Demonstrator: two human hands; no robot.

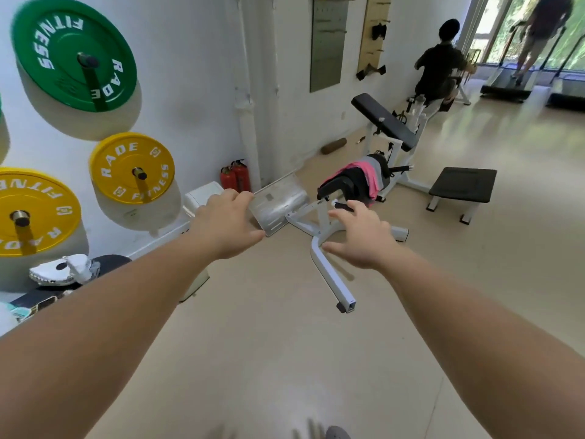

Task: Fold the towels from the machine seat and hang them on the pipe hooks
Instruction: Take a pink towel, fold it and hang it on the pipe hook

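Two hands are held out ahead at arm's length, near the camera and well short of the machine seat. Nothing is held: the left hand is turned back-up with its fingers loosely bent, and the right hand is spread wide, palm down. Beyond them the towels, one pink and one grey, are draped in a heap over the seat, untouched. The reach is judged to be the step in hand. It is best done if the seat is approached first and one towel is lifted by two corners, so that it can be shaken flat for folding. Farther off, left of the seat, a white pipe is seen against the wall.
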